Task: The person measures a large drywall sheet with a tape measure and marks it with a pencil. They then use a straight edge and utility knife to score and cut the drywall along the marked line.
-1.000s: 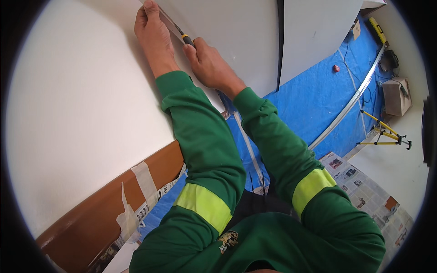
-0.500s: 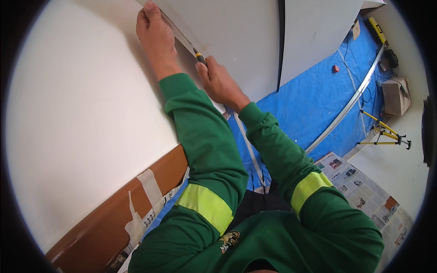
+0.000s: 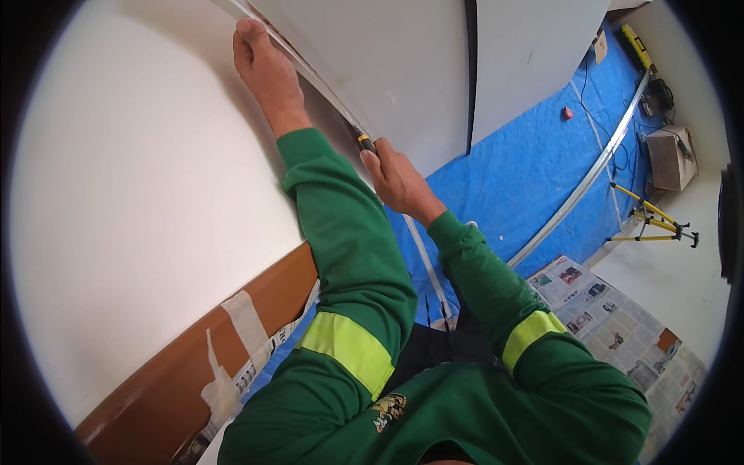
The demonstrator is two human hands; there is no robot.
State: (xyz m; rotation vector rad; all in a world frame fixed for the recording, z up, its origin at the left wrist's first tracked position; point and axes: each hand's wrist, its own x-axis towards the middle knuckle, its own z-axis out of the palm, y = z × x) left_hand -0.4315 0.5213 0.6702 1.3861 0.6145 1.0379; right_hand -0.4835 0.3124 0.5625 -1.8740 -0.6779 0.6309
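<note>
My right hand (image 3: 401,180) is wrapped round the black and yellow handle of a slim tool that looks like a screwdriver (image 3: 366,142). Its tip meets a narrow white strip (image 3: 314,77) along the edge of a large white panel (image 3: 387,54). Higher up the same edge, my left hand (image 3: 267,74) is closed with the fingers curled, between the strip and the white wall (image 3: 139,194). What those fingers grip is hidden by the hand.
Blue sheeting (image 3: 496,186) covers the floor, with a long metal rail (image 3: 577,190) across it. On the right are a yellow tripod (image 3: 659,221), a box (image 3: 673,159), cables and newspaper (image 3: 612,325). A brown board (image 3: 194,349) with torn tape runs along the wall at lower left.
My right hand and the screwdriver have slid down along the panel's edge, toward me and to the right. My left hand has shifted slightly toward me. More of the white strip shows.
</note>
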